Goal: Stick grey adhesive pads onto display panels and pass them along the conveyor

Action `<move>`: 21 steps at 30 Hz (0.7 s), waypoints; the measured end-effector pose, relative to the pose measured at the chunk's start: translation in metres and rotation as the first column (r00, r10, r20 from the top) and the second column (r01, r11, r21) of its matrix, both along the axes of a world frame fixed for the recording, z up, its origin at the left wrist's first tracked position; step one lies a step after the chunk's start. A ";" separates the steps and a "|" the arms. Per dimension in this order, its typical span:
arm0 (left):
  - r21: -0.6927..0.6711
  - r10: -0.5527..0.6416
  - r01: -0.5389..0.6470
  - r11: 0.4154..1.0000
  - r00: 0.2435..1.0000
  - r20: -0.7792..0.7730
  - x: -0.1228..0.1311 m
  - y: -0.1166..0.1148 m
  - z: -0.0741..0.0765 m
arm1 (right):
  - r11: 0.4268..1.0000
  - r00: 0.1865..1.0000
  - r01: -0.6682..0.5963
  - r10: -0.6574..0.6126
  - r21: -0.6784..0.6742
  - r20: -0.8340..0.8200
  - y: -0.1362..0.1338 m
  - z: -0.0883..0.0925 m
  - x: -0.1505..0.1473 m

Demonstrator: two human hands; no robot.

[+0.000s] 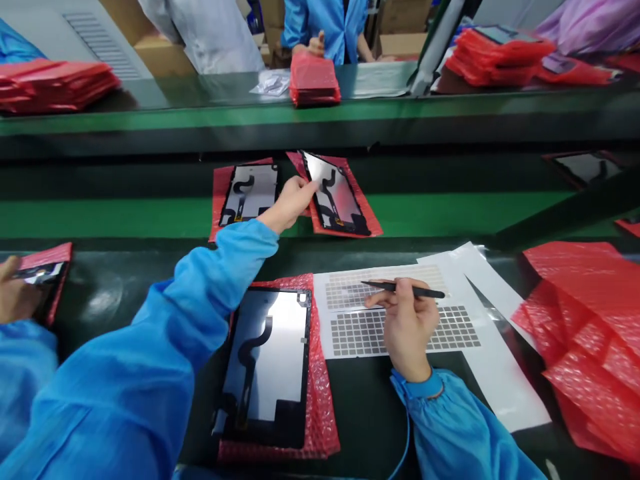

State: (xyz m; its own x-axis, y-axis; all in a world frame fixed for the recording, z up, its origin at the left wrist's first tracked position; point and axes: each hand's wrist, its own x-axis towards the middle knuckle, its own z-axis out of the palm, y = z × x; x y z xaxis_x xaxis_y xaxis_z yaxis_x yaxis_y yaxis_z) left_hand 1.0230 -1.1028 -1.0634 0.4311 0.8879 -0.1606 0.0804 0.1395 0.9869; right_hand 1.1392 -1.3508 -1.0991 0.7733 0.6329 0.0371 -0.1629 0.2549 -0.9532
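Note:
My left hand [293, 203] stretches forward over the green belt, its thumb and fingers closed on the left edge of a tablet screen [340, 200]. That screen is tilted, its left edge raised off a red bubble-wrap bag. Black tweezers [415, 289] lie across the fingers of my right hand [411, 323], above a white sheet [327, 337] with rows of small grey square stickers. Directly in front of me another tablet screen [285, 347], silver-backed with a curved black flex cable, rests on a red bubble-wrap bag [323, 407]. My left sleeve hides part of its left side.
Another screen [257, 183] on red wrap lies on the belt [430, 213], left of my hand. Red bubble-wrap bags [590, 333] are heaped at right. At left, a co-worker's hand [17, 293] touches a screen. Across the belt, people stand behind red stacks [315, 77].

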 end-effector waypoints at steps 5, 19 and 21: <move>0.016 0.116 -0.117 0.993 0.989 0.089 -0.081 -0.026 0.016 | 0.997 0.998 0.051 -0.054 0.060 0.044 0.003 0.008 0.008; -0.314 -0.168 0.115 0.942 0.974 -0.150 -0.254 -0.206 -0.033 | 0.887 0.903 -0.338 0.399 -0.313 0.157 -0.020 0.008 0.007; -0.170 -0.171 0.125 0.977 0.941 -0.292 -0.256 -0.206 -0.031 | 0.846 0.867 -0.391 0.471 -0.363 0.164 -0.025 0.005 0.008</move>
State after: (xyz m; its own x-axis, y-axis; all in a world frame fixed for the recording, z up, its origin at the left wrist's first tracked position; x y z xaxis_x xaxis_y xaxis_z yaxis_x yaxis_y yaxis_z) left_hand 0.7667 -1.3092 -1.0947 0.4665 0.7742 -0.4277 0.4034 0.2441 0.8819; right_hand 1.1468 -1.3759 -1.0946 0.4111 0.9090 -0.0688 0.0546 -0.0999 -0.9935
